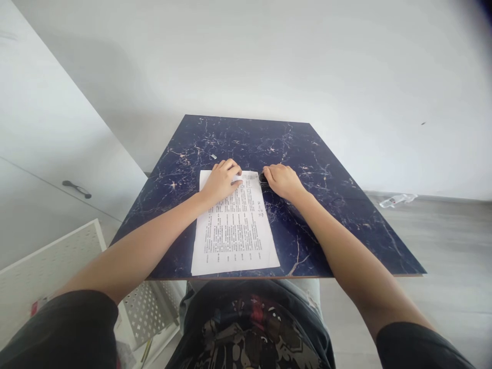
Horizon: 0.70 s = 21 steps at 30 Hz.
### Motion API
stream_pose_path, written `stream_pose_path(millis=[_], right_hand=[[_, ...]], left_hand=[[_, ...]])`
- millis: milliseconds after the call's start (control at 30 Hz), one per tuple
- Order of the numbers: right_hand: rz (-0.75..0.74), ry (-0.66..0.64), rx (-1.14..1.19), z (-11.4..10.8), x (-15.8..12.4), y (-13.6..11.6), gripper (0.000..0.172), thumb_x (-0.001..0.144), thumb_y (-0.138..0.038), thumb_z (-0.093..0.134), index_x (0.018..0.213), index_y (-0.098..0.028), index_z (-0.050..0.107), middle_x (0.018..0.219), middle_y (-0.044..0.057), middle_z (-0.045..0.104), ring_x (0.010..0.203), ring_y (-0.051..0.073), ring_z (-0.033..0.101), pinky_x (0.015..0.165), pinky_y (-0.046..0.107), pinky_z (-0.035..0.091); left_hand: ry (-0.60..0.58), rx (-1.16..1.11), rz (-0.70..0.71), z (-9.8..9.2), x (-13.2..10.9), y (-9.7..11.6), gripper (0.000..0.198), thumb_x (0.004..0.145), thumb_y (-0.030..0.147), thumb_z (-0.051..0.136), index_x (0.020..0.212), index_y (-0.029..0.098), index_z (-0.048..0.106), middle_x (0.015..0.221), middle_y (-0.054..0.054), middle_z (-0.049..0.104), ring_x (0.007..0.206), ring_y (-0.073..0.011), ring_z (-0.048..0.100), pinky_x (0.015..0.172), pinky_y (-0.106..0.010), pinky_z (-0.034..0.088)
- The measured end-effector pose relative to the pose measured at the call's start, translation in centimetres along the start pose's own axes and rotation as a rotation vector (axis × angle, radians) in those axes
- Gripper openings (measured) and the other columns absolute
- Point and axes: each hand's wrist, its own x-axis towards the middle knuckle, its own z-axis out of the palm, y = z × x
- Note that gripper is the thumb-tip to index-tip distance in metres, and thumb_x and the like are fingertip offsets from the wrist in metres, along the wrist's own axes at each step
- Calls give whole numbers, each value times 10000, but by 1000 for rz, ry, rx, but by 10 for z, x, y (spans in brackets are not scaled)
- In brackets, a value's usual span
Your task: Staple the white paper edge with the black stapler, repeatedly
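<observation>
A stack of printed paper sheets [235, 241] lies near the front edge of the dark blue marbled table [246, 138], its print running sideways. Across the upper part of the sheets rests my left hand [222, 180], fingers loosely bent and the thumb apart from them, with nothing held. Just right of the sheets' top corner, my right hand [283, 180] is curled over a small black object [263, 179]. Most of that object is covered by the hand, so its kind cannot be told.
A small pale piece [213, 157] lies on the table beyond my left hand. At the lower left stands a white perforated rack [148, 312], beside a white cabinet with a dark handle [77, 189]. Clear plastic [397, 200] lies on the floor at right by the wall.
</observation>
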Motion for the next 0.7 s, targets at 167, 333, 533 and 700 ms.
stream_pose_path(millis=[167,333,533,700], right_hand=[[-1,-25,2,-2,0,0,518,1112,-359,258,869,-176,677,901,105,741,889,245,661,755,342,365],[-3,-43,-7,-2,0,-1,534,1112,-365,248,891,-173,694,931,112,746,933,252,660,789,344,369],[-14,-40,-25,-1,0,-2,538,1108,-358,249,875,-178,699,918,105,744,924,254,659,787,353,361],[-10,-60,-42,-1,0,-3,541,1105,-358,239,899,-173,704,926,113,744,934,255,652,799,356,358]], left_hand=[[-5,10,-1,0,0,0,130,931,244,671,1039,212,605,1154,-73,602,1083,-271,577,962,-463,479],[-12,0,0,0,0,-1,131,931,240,666,1045,209,608,1155,-76,598,1077,-273,577,964,-472,477],[-14,-20,-2,1,0,-2,125,930,235,663,1040,215,607,1147,-77,603,1096,-282,573,969,-484,472],[-20,-19,-4,0,-1,-1,130,933,236,664,1045,212,603,1159,-77,603,1103,-285,571,974,-487,468]])
